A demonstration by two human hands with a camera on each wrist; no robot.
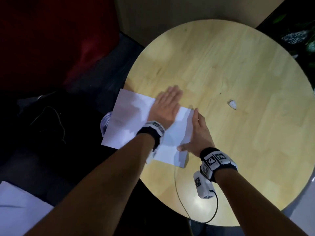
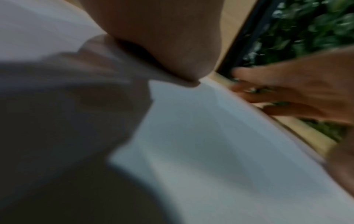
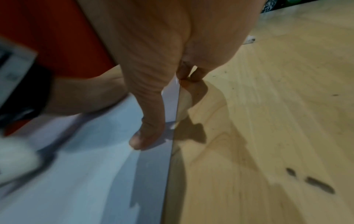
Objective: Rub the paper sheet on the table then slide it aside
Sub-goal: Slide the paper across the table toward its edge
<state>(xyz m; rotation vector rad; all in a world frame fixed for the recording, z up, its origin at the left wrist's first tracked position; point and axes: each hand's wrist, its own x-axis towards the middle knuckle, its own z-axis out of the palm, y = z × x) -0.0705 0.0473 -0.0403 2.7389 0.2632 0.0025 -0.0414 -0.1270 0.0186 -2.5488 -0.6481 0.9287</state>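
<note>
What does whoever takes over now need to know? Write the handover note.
Left hand: flat, palm down on the paper, fingers straight.
Right hand: fingers straight along the paper's right edge, thumb on the sheet.
Paper: at the table's left edge, its left part hanging past the rim.
Done: paper lies flat under both hands; how much rubbing is done cannot be told.
Left: finish rubbing if needed, then slide the paper aside. It may slip off the rim, so keep a palm on it.

The paper sheet [image 1: 131, 116] overhangs the desk's [image 1: 238, 99] left edge; left hand [image 1: 166, 106] lies on it, right hand [image 1: 197, 133] at its right edge.
</note>
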